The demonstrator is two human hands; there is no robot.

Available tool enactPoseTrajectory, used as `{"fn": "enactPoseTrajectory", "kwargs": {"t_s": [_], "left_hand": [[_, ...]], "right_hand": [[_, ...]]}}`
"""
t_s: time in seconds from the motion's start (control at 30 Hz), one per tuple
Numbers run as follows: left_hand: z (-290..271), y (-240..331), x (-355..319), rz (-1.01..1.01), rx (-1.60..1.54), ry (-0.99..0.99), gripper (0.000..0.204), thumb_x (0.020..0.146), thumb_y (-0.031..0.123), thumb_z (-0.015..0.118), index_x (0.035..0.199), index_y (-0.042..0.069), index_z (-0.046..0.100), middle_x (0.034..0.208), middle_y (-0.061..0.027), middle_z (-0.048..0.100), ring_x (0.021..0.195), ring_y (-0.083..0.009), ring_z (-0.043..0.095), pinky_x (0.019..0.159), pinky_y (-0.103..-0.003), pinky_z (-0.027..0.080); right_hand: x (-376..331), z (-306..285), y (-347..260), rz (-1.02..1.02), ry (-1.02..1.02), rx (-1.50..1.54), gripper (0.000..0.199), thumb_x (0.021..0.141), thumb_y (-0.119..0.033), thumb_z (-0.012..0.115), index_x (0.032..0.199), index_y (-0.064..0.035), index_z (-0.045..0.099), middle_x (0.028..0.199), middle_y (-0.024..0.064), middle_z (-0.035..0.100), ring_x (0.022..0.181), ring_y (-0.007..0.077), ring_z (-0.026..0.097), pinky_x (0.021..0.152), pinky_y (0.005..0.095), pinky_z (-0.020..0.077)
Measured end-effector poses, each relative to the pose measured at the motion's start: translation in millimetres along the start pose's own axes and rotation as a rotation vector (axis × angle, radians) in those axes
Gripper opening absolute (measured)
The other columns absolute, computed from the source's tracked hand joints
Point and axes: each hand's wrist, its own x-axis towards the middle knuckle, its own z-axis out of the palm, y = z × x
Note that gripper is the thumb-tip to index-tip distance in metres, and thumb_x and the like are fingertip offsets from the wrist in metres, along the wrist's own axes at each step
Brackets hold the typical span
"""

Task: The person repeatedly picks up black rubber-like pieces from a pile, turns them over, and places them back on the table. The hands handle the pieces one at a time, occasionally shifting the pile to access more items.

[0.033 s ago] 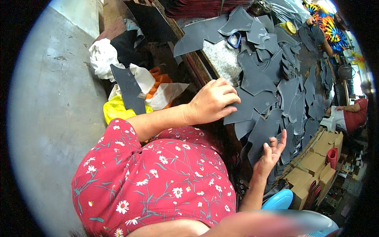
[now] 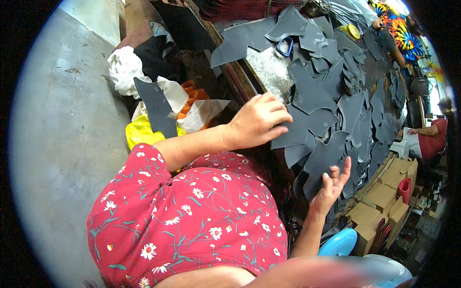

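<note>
My left hand point(image 2: 260, 121) hovers at the left edge of the heap, its fingers loosely bent and the thumb apart from them. Nothing shows between them. Right under its fingertips lies a flat dark grey cut piece point(image 2: 305, 120); whether they touch it I cannot tell. My right hand point(image 2: 331, 187) is palm up, fingers apart and partly stretched, at the near edge of another grey cut piece point(image 2: 324, 156) with a curved notch. Many similar pieces overlap on the table, some with small pale marks. A blue-rimmed ring-shaped thing point(image 2: 284, 47) rests among them.
Left of the table sit white cloth point(image 2: 126, 72), a yellow bag point(image 2: 144, 133) and a loose grey piece point(image 2: 156, 108). Cardboard boxes point(image 2: 382, 192) and a blue round lid-like thing point(image 2: 339, 243) are at the right. Beyond are a person in a colourful shirt point(image 2: 401, 36) and another in red point(image 2: 431, 139).
My right hand and the notched grey piece by it have shifted slightly to the right. My left hand has barely moved.
</note>
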Motion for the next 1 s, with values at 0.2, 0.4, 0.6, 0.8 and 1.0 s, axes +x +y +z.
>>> {"fn": "enactPoseTrajectory", "kwargs": {"t_s": [0.2, 0.4, 0.6, 0.8, 1.0], "left_hand": [[-9, -8, 8, 0.026, 0.054, 0.034, 0.019, 0.077, 0.015, 0.073, 0.093, 0.008, 0.067, 0.085, -0.0079, 0.065, 0.081, -0.0277, 0.058, 0.076, -0.036, 0.048], [-9, -13, 17, 0.009, 0.108, 0.075, 0.017, 0.078, 0.017, 0.072, 0.092, 0.009, 0.066, 0.084, -0.0065, 0.063, 0.082, -0.0276, 0.057, 0.077, -0.037, 0.047], [-48, -63, 24, -0.062, 0.698, 0.298, 0.030, 0.079, 0.029, 0.072, 0.104, 0.012, 0.067, 0.109, -0.0076, 0.061, 0.105, -0.0287, 0.052, 0.089, -0.041, 0.044], [-92, -116, 17, -0.803, 0.234, 0.229, 0.059, 0.077, 0.030, 0.076, 0.127, 0.008, 0.053, 0.106, -0.0164, 0.063, 0.089, -0.0339, 0.064, 0.080, -0.043, 0.052], [-89, -89, 15, -0.417, -0.012, 0.399, 0.046, 0.084, -0.001, 0.064, 0.128, 0.007, 0.052, 0.088, -0.0032, 0.056, 0.079, -0.0098, 0.056, 0.073, -0.024, 0.048]], "right_hand": [[3, -19, -16, -0.164, 0.113, -0.053, 0.071, 0.079, 0.005, 0.054, 0.146, -0.0028, 0.032, 0.147, 0.0021, 0.037, 0.107, 0.0133, 0.047, 0.098, 0.0263, 0.0352], [5, -36, -26, -0.218, 0.180, -0.071, 0.069, 0.080, 0.005, 0.054, 0.145, -0.0022, 0.033, 0.147, 0.0029, 0.038, 0.108, 0.0141, 0.048, 0.099, 0.0267, 0.0355], [2, -38, -29, -0.185, 0.206, -0.082, 0.072, 0.078, 0.007, 0.056, 0.145, -0.0017, 0.031, 0.144, 0.0038, 0.039, 0.108, 0.0138, 0.047, 0.094, 0.0261, 0.0381], [9, -31, -21, -0.226, 0.116, -0.074, 0.071, 0.079, 0.007, 0.056, 0.145, -0.0010, 0.031, 0.151, 0.0028, 0.033, 0.110, 0.0157, 0.047, 0.104, 0.0308, 0.0330], [15, -26, -22, -0.230, 0.090, -0.029, 0.074, 0.079, 0.008, 0.056, 0.147, -0.0025, 0.029, 0.144, 0.0021, 0.039, 0.108, 0.0138, 0.047, 0.103, 0.0301, 0.0329]]}}
